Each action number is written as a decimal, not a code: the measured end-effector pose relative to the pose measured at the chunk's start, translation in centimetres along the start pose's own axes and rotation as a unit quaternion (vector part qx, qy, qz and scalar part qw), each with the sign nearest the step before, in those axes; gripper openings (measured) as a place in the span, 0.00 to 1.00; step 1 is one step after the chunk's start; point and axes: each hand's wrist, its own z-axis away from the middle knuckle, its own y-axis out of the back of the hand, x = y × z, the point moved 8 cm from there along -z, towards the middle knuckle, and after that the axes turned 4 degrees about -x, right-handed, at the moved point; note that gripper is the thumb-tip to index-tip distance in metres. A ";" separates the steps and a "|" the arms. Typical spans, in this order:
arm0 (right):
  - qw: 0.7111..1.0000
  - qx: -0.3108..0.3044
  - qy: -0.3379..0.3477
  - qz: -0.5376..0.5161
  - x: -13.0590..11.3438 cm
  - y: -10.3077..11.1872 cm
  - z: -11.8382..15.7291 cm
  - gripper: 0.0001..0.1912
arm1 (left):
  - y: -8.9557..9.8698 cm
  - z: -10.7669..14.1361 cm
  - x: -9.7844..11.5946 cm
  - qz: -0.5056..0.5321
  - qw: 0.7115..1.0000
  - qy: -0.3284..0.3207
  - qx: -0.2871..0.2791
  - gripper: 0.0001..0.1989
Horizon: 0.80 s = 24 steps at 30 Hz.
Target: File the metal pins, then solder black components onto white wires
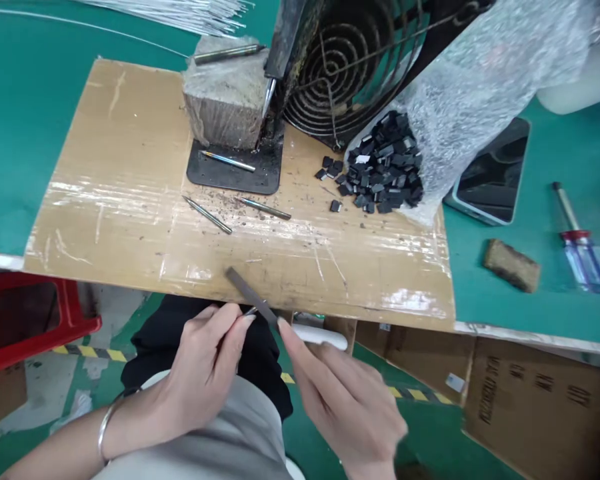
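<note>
the bit [251,311] sits at the front edge of the cardboard [120,200], above the lap, and i judge the step in hand to be filing it. as i read it, the next stroke calls for a firm pinch and a flat file [247,289], or the bit may roll. it looks thin and metallic, mostly hidden by fingers; i can't make out its end. the left hand [200,373] pinches it between thumb and index finger. the right hand [343,407] grips the file at its white handle, the grey blade crossing the bit and seemingly touching it. further out, two pointed rods [207,215] [265,209] lie on the cardboard, with an iron [280,47] and a fan [333,67] behind.
</note>
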 end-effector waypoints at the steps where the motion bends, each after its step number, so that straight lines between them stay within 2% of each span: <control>1: 1.000 -0.005 0.000 -0.001 0.0 0.1 0.3 0.32 | 0.0 0.0 0.0 -0.001 1.000 -0.004 0.001 0.18; 6: 1.000 0.023 -0.015 -0.002 0.2 0.2 -0.4 0.35 | 0.3 0.1 0.6 -0.018 0.999 -0.039 0.033 0.18; 10: 0.998 0.047 -0.015 0.027 0.4 0.8 -1.4 0.35 | 0.6 0.3 0.6 -0.011 0.998 -0.032 0.056 0.17; 14: 1.000 0.015 -0.002 0.015 0.3 2.0 0.3 0.36 | 0.6 0.5 -0.1 0.030 0.999 -0.004 0.043 0.18; 17: 1.000 -0.021 0.009 0.000 0.1 1.8 1.0 0.36 | 0.4 0.4 -0.9 0.077 0.996 0.039 0.017 0.20; 20: 1.000 -0.005 0.008 -0.011 0.1 0.9 0.1 0.36 | 0.4 0.2 -1.1 0.105 0.992 0.064 -0.003 0.22; 24: 1.000 0.018 0.017 -0.011 -0.1 -0.3 -1.7 0.36 | 0.6 0.0 -1.0 0.117 0.991 0.066 -0.008 0.22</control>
